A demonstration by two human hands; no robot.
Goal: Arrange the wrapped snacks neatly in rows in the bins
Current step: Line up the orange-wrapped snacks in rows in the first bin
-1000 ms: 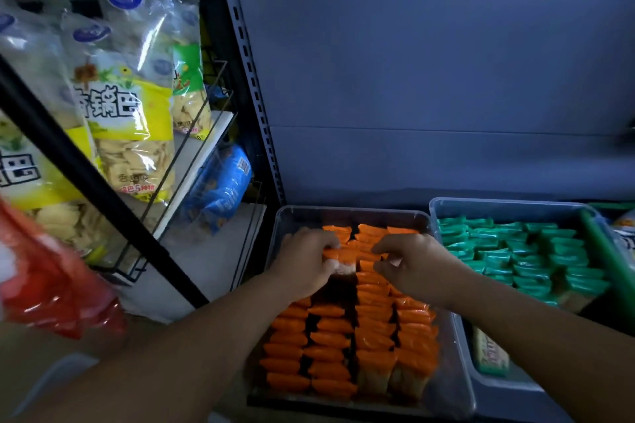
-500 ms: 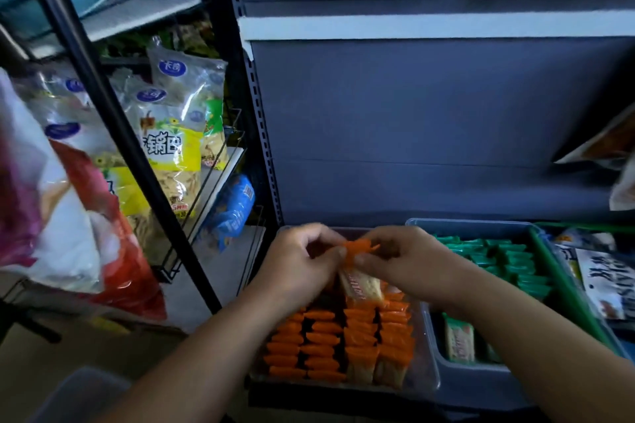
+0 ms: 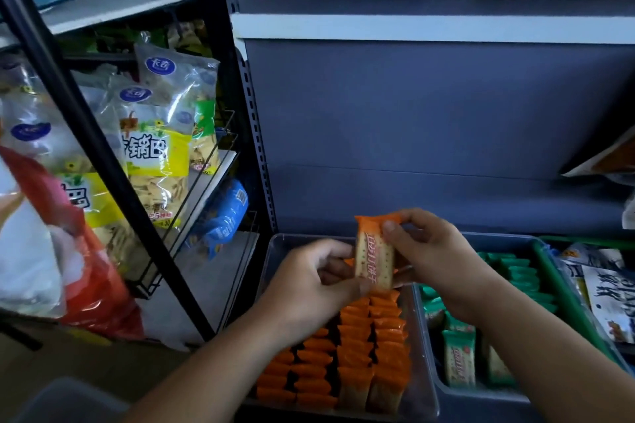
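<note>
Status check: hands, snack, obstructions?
Left hand and right hand both pinch one orange snack, upright above the clear bin. Near part holds orange rows. Nothing blocking.

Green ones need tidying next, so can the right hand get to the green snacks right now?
Probably not yet: the right hand is pinching the orange snack together with the left hand. The green snacks lie uncovered close by its forearm.

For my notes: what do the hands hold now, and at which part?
One orange-wrapped snack: right hand pinches its top end, left hand its bottom end.
</note>
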